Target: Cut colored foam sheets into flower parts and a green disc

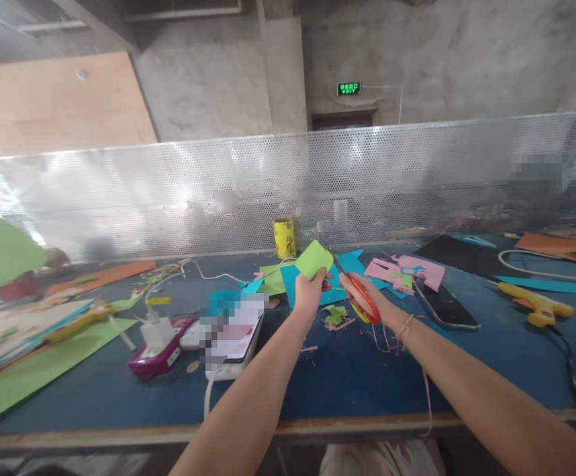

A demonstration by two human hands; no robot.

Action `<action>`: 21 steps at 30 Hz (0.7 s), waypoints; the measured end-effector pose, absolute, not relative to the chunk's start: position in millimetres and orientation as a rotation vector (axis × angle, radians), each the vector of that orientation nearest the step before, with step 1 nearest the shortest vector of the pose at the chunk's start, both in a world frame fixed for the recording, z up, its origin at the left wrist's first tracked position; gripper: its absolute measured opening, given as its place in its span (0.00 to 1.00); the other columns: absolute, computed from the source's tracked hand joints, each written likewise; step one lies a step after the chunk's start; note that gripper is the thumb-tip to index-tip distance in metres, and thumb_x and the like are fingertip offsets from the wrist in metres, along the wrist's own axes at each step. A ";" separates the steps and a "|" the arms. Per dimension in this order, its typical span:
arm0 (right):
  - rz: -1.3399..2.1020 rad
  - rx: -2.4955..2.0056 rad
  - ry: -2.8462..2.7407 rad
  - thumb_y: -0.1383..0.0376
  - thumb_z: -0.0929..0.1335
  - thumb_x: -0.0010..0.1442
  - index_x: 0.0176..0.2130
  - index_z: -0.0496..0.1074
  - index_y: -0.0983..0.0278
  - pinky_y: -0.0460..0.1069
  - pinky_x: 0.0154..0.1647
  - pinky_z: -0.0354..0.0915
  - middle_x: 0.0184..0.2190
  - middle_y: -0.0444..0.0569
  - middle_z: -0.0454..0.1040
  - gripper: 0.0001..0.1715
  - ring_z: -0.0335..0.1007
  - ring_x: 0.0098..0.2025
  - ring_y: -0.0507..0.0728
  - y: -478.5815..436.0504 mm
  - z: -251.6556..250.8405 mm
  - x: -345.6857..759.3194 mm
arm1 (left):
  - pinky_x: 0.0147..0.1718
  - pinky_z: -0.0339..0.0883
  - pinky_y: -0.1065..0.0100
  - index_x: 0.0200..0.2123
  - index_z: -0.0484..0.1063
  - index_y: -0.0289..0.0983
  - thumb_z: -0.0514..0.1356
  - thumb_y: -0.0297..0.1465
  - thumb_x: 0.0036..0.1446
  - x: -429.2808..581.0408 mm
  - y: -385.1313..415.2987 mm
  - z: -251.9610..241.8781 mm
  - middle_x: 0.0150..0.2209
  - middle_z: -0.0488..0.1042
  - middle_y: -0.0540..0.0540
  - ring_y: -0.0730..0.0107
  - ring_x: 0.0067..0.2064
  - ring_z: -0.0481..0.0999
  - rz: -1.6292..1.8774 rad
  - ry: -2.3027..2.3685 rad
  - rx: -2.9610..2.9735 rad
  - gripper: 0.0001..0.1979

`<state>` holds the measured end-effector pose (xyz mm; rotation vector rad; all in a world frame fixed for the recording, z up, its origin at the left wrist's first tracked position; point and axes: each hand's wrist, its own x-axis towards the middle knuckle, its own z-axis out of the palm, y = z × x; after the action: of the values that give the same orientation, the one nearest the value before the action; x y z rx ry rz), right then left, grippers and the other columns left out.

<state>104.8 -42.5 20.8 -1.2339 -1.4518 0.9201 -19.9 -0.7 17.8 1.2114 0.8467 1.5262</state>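
My left hand (312, 291) pinches a small piece of light green paper (314, 260) and holds it up above the blue table. Red-handled scissors (367, 301) are gripped in my right hand (362, 297), their blades pointing up and away at the right edge of the green piece. Whether the blades touch the paper I cannot tell. Beneath and behind both hands lie sheets of blue paper (352, 260). Small green scraps (336, 315) and thin pink strips are scattered just below them. To the right sits a pink cut-paper shape (431, 272) with green and blue bits on it.
A yellow can-like roll (284, 238) stands by the perforated metal screen (208, 198). Left are a phone (241, 327), a purple power strip (161, 350) and a yellow glue gun (79, 320). Another phone (446, 305) and glue gun (535, 303) with its cord lie right.
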 end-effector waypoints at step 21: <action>0.844 -1.179 -1.559 0.42 0.62 0.49 0.25 0.56 0.61 0.43 0.14 0.51 0.17 0.38 0.56 0.26 0.52 0.16 0.47 -30.5 7.5 117.4 | 0.17 0.53 0.73 0.13 0.65 0.35 0.57 0.33 0.44 -23.6 -0.8 20.7 0.11 0.61 0.52 0.78 0.15 0.60 1.539 0.992 1.389 0.12</action>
<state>117.4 -30.5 7.5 -1.1785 -1.5587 0.8436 -23.6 -0.8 20.7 1.3894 0.9924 1.5388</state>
